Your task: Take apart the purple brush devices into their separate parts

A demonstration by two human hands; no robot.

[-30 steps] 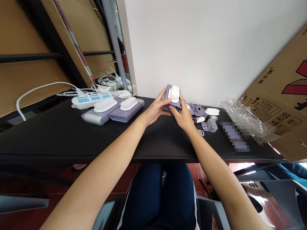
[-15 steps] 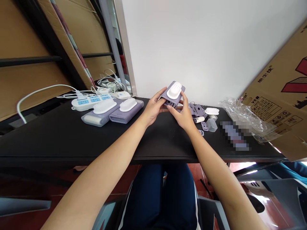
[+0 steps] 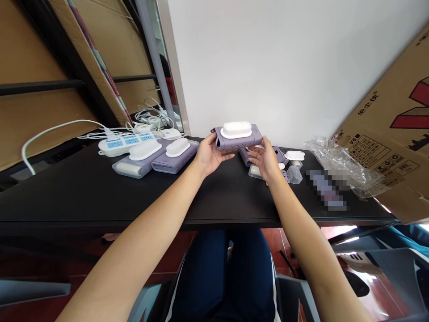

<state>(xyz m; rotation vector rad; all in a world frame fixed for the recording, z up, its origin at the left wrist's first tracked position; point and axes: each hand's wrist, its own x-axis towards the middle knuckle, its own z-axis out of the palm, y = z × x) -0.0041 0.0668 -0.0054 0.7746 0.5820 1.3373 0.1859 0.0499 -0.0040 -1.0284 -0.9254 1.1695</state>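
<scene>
- Left hand (image 3: 208, 157) and right hand (image 3: 267, 162) hold the purple perforated case (image 3: 239, 143) by its ends, above the bench (image 3: 221, 197).
- I'd fear uneven grip tilting it, dropping the white oval piece (image 3: 236, 130).

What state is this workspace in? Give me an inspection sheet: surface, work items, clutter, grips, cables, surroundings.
Surface: black table, loaded left and right.
Work items: purple case, white oval piece on top, held up; two similar cases lie left.
Clutter: small purple parts, clear container, plastic wrap at right.
Grips: left grip and right grip hold the purple case's ends.
Cables: white cables, tangled behind power strip.
Surroundings: white wall; printed cardboard box at right.
</scene>
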